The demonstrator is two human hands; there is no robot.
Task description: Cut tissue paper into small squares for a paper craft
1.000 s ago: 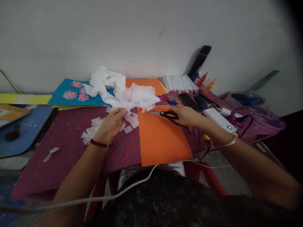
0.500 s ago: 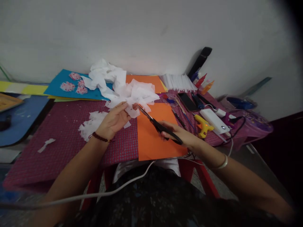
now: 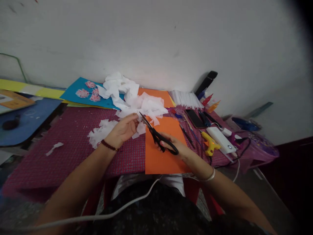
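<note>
My right hand grips black-handled scissors by the finger loops, above an orange sheet. The scissor blades point up and left, a little apart. Beside their tips, my left hand, with a dark beaded bracelet at its wrist, pinches a small piece of white tissue paper. The fingers partly hide this piece. Crumpled white tissue paper lies just beyond both hands. A pile of cut white scraps sits left of my left hand.
A blue sheet carries pink-and-white tufts at the back left. Toward the right are a phone, a yellow glue gun, a white power bank and several brushes. A white cable crosses my lap.
The view has tilted up slightly. My right hand and the scissors have shifted left toward my left hand, and the blades are now beside its fingertips.
</note>
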